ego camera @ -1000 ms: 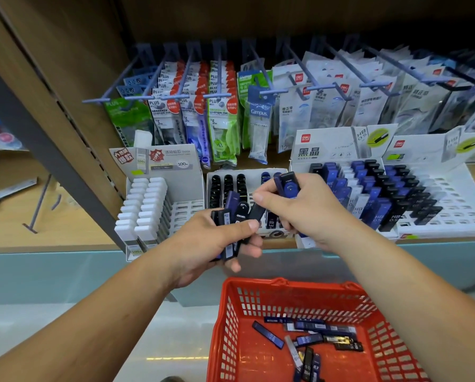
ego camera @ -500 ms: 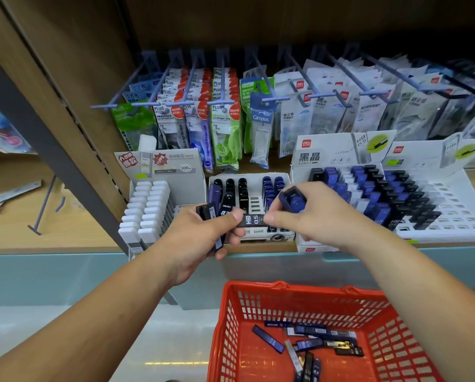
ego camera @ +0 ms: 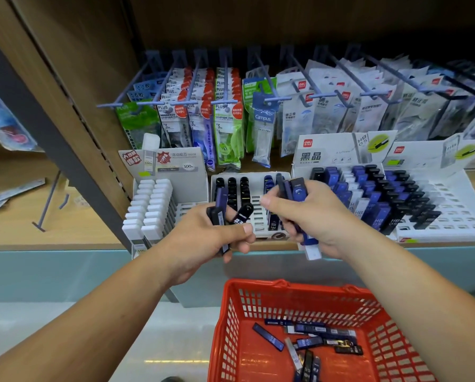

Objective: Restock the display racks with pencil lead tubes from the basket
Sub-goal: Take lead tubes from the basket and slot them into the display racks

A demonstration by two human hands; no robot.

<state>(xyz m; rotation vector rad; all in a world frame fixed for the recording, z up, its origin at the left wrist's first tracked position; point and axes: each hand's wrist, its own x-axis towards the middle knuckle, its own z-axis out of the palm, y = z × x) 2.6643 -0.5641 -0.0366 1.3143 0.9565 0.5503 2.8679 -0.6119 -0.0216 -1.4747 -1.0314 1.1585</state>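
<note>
We stand at a shop shelf [ego camera: 46,230] of light wood, with a pale floor [ego camera: 65,340] below it. Nearest to us is a red basket [ego camera: 230,340]. On its bottom lie loose pencil lead tubes [ego camera: 310,341], dark blue and black, in a small heap. Above the basket both hands are raised in front of the shelf edge. The left grip [ego camera: 200,238] is clenched around a bundle of tubes [ego camera: 219,213], which stand up between the fingers and the thumb. The right grip [ego camera: 313,221] holds a second bundle [ego camera: 297,190], with blue caps on top and one white end showing below the palm. Just behind the hands sits a small white rack [ego camera: 258,216] with black and blue tubes in rows. To its right a wide rack [ego camera: 451,230] is partly filled with the same colours. To its left a narrow rack [ego camera: 153,210] carries white tubes. Farthest back, packets [ego camera: 225,125] hang on hooks [ego camera: 222,102].
</note>
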